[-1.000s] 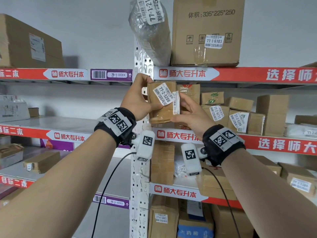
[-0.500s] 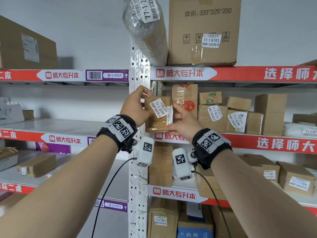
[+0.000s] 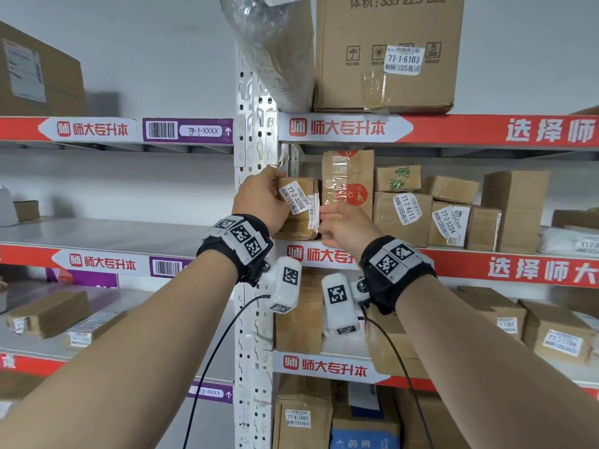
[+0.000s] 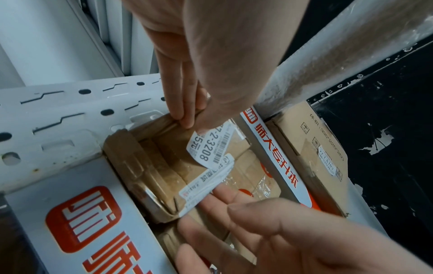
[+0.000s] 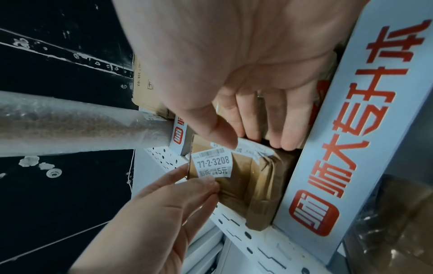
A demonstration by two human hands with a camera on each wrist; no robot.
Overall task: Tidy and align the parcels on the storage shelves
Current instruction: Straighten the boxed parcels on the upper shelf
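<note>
So the small brown parcel, the one labelled 77-2-3208, sits on the middle shelf at its far left end, right up against the white perforated post. Left hand is wrapped around its left side, thumb on the front by the label. Right hand has its fingers loosely curled, touching the parcel's right edge, next to a taller taped box. More labelled boxes line up to the right. Up top there's a big carton and a bubble-wrapped roll.
</note>
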